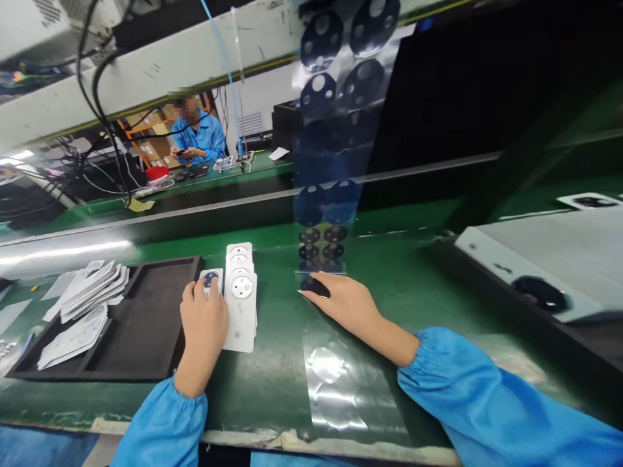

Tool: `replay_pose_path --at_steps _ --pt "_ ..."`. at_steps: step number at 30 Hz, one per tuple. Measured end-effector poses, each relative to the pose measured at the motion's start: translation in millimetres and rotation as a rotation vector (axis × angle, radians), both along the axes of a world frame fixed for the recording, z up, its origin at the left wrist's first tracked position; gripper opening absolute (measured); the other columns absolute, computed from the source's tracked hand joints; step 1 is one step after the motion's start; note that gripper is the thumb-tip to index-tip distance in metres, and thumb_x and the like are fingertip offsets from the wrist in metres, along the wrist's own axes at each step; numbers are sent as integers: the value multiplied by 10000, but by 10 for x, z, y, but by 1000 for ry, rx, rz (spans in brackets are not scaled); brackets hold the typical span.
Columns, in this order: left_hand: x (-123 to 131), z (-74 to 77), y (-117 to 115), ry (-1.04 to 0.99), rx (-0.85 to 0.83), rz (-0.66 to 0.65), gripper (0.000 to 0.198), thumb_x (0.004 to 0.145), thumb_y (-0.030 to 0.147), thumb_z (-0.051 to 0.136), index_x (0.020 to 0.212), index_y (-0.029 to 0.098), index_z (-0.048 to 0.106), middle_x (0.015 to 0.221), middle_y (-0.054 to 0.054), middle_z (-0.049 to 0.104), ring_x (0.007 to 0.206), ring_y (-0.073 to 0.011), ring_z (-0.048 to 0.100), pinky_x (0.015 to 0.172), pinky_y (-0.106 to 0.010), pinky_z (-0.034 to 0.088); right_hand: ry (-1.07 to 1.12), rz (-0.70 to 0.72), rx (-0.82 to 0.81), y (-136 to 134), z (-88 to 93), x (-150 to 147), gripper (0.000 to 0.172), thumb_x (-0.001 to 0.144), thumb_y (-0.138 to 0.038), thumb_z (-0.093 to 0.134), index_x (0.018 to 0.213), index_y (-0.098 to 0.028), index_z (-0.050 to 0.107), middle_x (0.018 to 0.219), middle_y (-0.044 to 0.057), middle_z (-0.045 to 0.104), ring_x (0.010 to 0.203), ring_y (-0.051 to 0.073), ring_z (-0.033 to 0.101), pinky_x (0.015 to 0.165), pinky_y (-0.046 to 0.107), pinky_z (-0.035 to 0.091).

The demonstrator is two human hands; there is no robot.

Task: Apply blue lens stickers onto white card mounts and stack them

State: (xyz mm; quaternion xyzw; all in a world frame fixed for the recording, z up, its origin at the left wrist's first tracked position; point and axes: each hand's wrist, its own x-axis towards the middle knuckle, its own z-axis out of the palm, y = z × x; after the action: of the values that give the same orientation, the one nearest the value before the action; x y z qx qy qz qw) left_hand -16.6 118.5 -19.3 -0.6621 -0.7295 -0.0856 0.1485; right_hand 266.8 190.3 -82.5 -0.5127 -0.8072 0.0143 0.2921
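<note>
My left hand (pixel 204 324) is over a white panel (pixel 219 275), its fingers curled on the panel near a dark round piece with holes (pixel 210 279). Most of that panel is hidden under the hand. Beside it, several overlapping white panels with ring outlines (pixel 242 318) lie in a column. My right hand (pixel 348 301) pinches a dark round sticker (pixel 316 286) between thumb and fingers, at the near end of a hanging clear film strip (pixel 321 155) that carries several dark round stickers. Below this hand, shiny clear film (pixel 335 395) lies on the green table.
Left is a black tray (pixel 150 318) with stacked white panels (pixel 97 292). On the right, a pale panel with a dark round piece (pixel 516 272) rests on a black tray (pixel 487 285). Cables (pixel 97 91) hang at upper left. A person in blue (pixel 207 133) sits behind.
</note>
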Motion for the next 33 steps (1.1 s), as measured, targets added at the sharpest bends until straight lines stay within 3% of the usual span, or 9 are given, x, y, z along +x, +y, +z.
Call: replay_pose_path --at_steps 3,6,10,16,22,26,31,33 --pt "379 -4 -53 -154 167 -311 386 991 220 434 1342 115 556 1470 -157 435 1451 -360 233 1158 -543 315 36 -16 0 -29 26 0 276 894 -342 789 1116 -194 722 1097 79 714 968 319 689 781 410 603" --pt "812 -51 10 -500 127 -530 405 981 226 485 1377 143 504 1481 -119 446 1495 -304 181 1219 -532 240 62 -11 20 -63 39 0 264 886 -306 800 1109 -188 721 1055 75 723 920 317 697 749 397 600" --pt "1226 -236 194 -1128 67 -394 380 974 276 531 1347 205 514 1494 -90 412 1430 -258 337 1199 -474 317 79 22 68 -106 32 3 275 959 -277 693 1194 -137 673 1170 108 685 949 312 688 765 403 599" --pt "1339 -495 178 -1405 50 -261 403 976 303 535 1357 187 475 1422 -137 425 1322 -230 469 1100 -379 445 100 96 129 -156 47 24 288 1090 -320 458 1125 -138 679 1135 112 688 927 277 687 750 363 577" --pt "1265 -453 167 -1569 -58 -251 458 975 356 570 1393 192 483 1192 -111 579 1101 -212 618 985 -365 513 149 175 199 -245 173 43 393 1140 -349 370 1012 -158 689 1031 91 709 883 239 683 768 351 535" --pt "1270 -430 140 -1619 -49 -210 431 958 389 615 1329 184 532 1264 -126 526 1185 -235 574 1027 -367 487 202 250 275 -292 265 31 336 1134 -294 422 949 -162 669 934 66 709 792 221 670 730 354 503" --pt "1269 -367 80 -1838 -129 -140 555 958 434 623 1360 135 384 1048 -132 624 956 -251 688 861 -415 589 253 329 338 -342 344 32 227 1104 -219 482 993 -176 674 955 65 714 842 230 672 785 371 513" --pt "1245 -330 80 -1927 -155 -125 536 930 371 664 1334 138 399 1073 -142 633 923 -246 702 821 -400 607 253 337 328 -357 351 25 209 1086 -202 502 980 -178 681 946 63 714 833 235 666 800 388 515"
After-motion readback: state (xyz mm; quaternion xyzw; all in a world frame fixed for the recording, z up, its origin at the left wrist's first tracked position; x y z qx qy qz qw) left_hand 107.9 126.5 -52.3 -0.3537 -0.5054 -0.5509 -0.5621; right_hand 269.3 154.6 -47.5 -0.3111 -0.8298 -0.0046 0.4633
